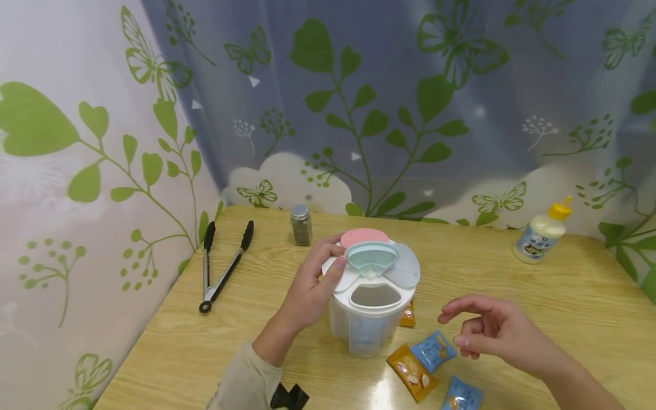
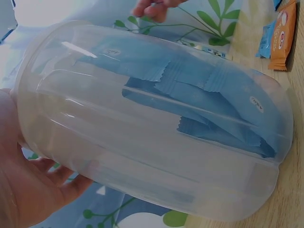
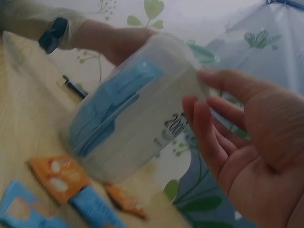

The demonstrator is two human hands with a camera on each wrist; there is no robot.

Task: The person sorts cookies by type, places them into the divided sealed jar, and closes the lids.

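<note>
While the left hand (image 1: 312, 285) grips the left edge of the lid (image 1: 402, 270), thumb on top and fingers around the side, the clear container (image 1: 359, 333) stands upright near the middle of the desk (image 1: 461, 267). On the lid, the pink flap (image 1: 365, 236) is at the far side, the teal flap (image 1: 371, 256) is folded back near the centre, and the near opening (image 1: 376, 296) is uncovered. Inside packets (image 2: 194, 95), blue in colour, are visible through the container wall.

The right hand (image 1: 504, 336) is positioned to the right of the container, apart from it in the head view, its fingers loosely bent. Beside the container, one orange packet (image 1: 411, 373) and one blue packet (image 1: 433, 352) lie in contact. A second blue packet (image 1: 462, 394) lies nearer the person. A second orange packet (image 1: 408, 315) is partly hidden by the container.

Tongs (image 1: 225, 278) lie at the left with arms spread. A jar (image 1: 301, 230) with a silver-coloured cap stands near the far edge. A bottle (image 1: 539, 234) with a yellow cap stands at the far right, well apart from the container.
</note>
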